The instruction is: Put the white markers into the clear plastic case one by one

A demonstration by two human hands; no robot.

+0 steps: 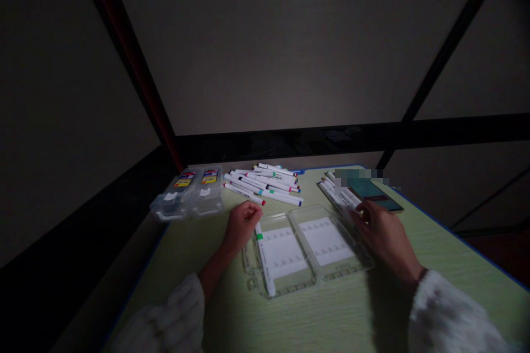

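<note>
A clear plastic case (312,251) lies unfolded on the table in front of me, with white printed sheets in both halves. One white marker with a green band (265,259) rests along the left side of its left half. My left hand (243,224) is closed at the far end of this marker; whether its curled fingers grip anything is hidden. On the right, my right hand (383,234) has thumb and fingers closed at the near ends of a small group of white markers (337,193), beside the case's right edge.
A loose pile of white markers (265,181) with coloured ends lies at the back. Two closed clear cases (209,204) with colourful labels sit at the back left. A flat dark tablet-like device (379,197), partly blurred, lies at right. The table (327,314) has blue edging.
</note>
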